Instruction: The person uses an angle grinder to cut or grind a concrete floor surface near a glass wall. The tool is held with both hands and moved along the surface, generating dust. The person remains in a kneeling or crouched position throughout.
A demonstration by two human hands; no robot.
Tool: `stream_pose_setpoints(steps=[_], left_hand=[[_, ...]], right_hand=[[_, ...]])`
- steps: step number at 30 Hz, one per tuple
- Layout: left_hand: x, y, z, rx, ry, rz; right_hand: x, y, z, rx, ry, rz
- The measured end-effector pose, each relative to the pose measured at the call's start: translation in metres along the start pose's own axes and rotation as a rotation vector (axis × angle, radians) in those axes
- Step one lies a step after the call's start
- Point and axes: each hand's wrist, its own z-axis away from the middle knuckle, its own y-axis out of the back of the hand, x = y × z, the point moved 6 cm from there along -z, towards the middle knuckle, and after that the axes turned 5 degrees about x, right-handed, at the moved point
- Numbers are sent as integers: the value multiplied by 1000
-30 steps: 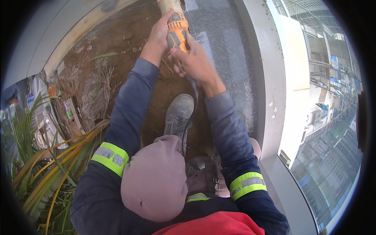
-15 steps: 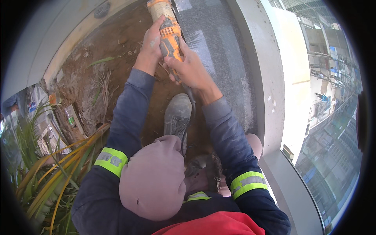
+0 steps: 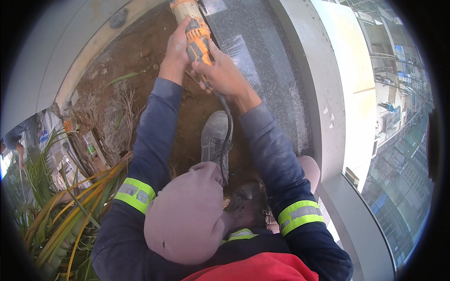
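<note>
Near the top of the head view, my left hand is wrapped round the upper body of an orange and grey power tool, beside its pale, dusty front section. My right hand grips the narrower handle below, thumb across it. The tool's head is partly cut off by the frame's top edge. A black cord runs from the handle down past a grey boot on brown soil. To the right of the tool lies a long speckled dark grey surface.
A pale curved wall borders the soil at left, a concrete ledge the right. Palm fronds fill the lower left. Another person's arm shows at far left. Scaffolded buildings appear beyond the ledge.
Both my hands and the tool have moved a little left and up across the view since a second ago, the grip unchanged. More of the person at far left shows.
</note>
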Motion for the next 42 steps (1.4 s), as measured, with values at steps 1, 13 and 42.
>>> stream_pose_setpoints(steps=[1,13,42], left_hand=[[-1,0,5,-11,3,5],[-8,2,13,1,7,-7],[21,-4,-21,-85,79,-227]], right_hand=[[0,-1,5,5,2,3],[8,-3,19,2,2,-63],[16,-9,-21,-106,-32,-84]])
